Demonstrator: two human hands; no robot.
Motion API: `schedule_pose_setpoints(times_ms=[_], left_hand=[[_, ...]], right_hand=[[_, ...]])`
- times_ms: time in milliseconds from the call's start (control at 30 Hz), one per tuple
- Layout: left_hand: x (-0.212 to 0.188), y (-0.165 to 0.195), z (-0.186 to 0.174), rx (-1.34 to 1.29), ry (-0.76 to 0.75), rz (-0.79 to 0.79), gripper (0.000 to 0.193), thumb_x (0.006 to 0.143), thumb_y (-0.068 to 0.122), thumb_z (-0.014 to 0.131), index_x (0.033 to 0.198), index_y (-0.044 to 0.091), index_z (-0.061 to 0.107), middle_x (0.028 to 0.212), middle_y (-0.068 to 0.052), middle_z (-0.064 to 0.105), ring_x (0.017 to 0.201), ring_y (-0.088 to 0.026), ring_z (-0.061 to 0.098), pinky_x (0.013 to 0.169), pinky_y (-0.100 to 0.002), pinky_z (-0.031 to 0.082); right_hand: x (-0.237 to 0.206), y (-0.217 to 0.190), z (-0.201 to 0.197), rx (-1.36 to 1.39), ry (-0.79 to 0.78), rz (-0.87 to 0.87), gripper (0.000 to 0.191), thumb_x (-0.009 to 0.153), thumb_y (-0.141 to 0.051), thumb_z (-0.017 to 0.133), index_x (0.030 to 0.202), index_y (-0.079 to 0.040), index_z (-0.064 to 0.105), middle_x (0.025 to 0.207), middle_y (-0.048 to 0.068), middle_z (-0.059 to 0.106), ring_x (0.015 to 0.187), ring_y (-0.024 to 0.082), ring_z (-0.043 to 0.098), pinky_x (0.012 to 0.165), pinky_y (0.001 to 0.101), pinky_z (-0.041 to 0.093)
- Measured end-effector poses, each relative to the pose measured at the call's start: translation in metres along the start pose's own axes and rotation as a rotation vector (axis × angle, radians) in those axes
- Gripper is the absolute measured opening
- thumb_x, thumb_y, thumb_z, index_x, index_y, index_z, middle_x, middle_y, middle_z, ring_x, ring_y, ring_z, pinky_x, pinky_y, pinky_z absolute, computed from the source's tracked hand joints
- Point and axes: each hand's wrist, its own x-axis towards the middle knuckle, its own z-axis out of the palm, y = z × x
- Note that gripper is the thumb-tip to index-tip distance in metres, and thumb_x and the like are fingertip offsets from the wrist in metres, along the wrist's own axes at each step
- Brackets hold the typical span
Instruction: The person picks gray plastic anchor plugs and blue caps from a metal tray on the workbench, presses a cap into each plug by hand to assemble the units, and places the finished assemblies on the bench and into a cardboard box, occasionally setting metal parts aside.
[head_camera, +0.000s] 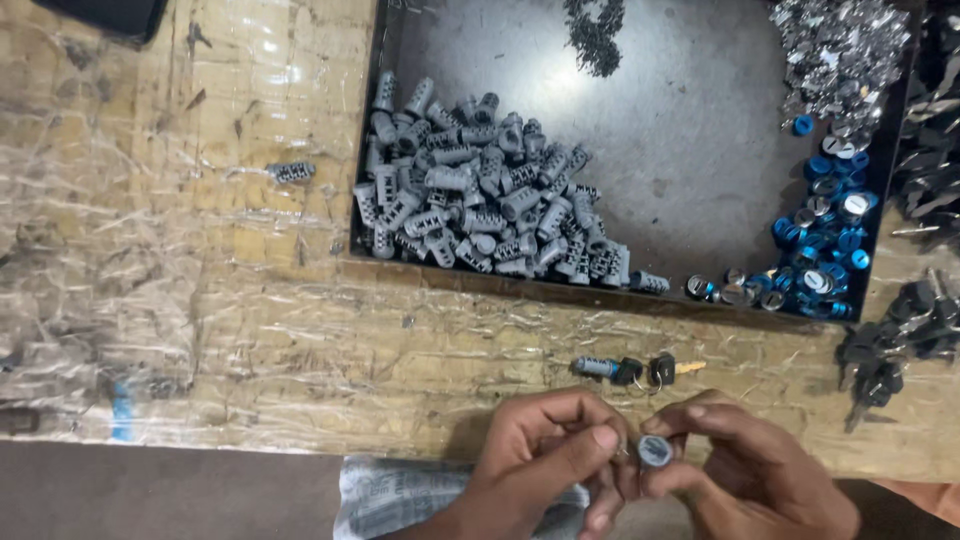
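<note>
Head view is showing 2 hands meeting at the near edge of the table (250, 340). Right hand (765, 470) is gripping a small round lock cylinder (655, 451) by its fingertips, while left hand (545, 455) is pinching at its side. Just beyond them, a keyed cylinder (610, 369) is lying before the metal tray (690, 140) of grey cylinder bodies (480, 195).

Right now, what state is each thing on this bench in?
Left hand: pinching beside the cylinder.
Right hand: holding the cylinder.
Cylinder: held, round face up.
Grey barrels: heaped in the tray.
Tray: open, partly filled.
Blue caps: piled loose.
Keyed lock: lying on the table.
</note>
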Motion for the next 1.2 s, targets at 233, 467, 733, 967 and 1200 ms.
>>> schedule_pose_setpoints(times_ms=[233,467,733,967,1200], left_hand=[[-0.011,-0.010,0.012,-0.099,0.097,0.045,0.021,0.110,0.012,0.055,0.105,-0.007,0.060,0.092,-0.015,0.065,0.065,-0.014,0.056,0.057,-0.034,0.053],[-0.020,0.007,0.013,0.055,0.096,-0.047,0.021,0.107,0.012,0.066,0.105,-0.009,0.066,0.084,-0.009,0.064,0.061,-0.006,0.051,0.051,-0.026,0.042],[-0.024,0.019,0.020,0.448,0.292,-0.082,0.024,0.100,0.018,0.072,0.098,-0.006,0.071,0.072,-0.001,0.061,0.054,-0.001,0.049,0.044,-0.021,0.035],[-0.028,0.032,0.023,0.401,0.217,-0.090,0.024,0.100,0.018,0.071,0.097,-0.006,0.069,0.068,-0.002,0.059,0.050,-0.002,0.048,0.040,-0.023,0.031],[-0.025,0.035,0.026,0.499,0.214,-0.084,0.022,0.102,0.017,0.070,0.096,-0.005,0.071,0.061,0.002,0.056,0.049,-0.001,0.044,0.042,-0.023,0.030]], right_hand=[[-0.044,0.029,0.026,-0.152,0.179,0.039,0.025,0.084,0.014,0.073,0.110,0.011,0.071,0.108,0.025,0.073,0.103,0.027,0.073,0.092,0.0319,0.061],[-0.045,0.009,0.032,-0.330,0.193,0.099,0.032,0.081,0.014,0.073,0.113,0.010,0.070,0.113,0.026,0.072,0.102,0.026,0.074,0.083,0.0312,0.063],[-0.032,0.012,0.021,-0.479,-0.054,-0.097,0.031,0.076,0.008,0.079,0.106,0.009,0.070,0.108,0.022,0.070,0.097,0.023,0.071,0.082,0.0272,0.059],[-0.020,-0.013,0.037,-0.479,-0.071,-0.129,0.026,0.076,0.006,0.080,0.100,0.008,0.071,0.105,0.023,0.070,0.096,0.029,0.074,0.078,0.0283,0.063],[-0.022,-0.008,0.031,-0.639,-0.240,-0.478,0.022,0.076,0.000,0.083,0.092,0.004,0.069,0.095,0.020,0.070,0.098,0.031,0.074,0.083,0.0352,0.060]])
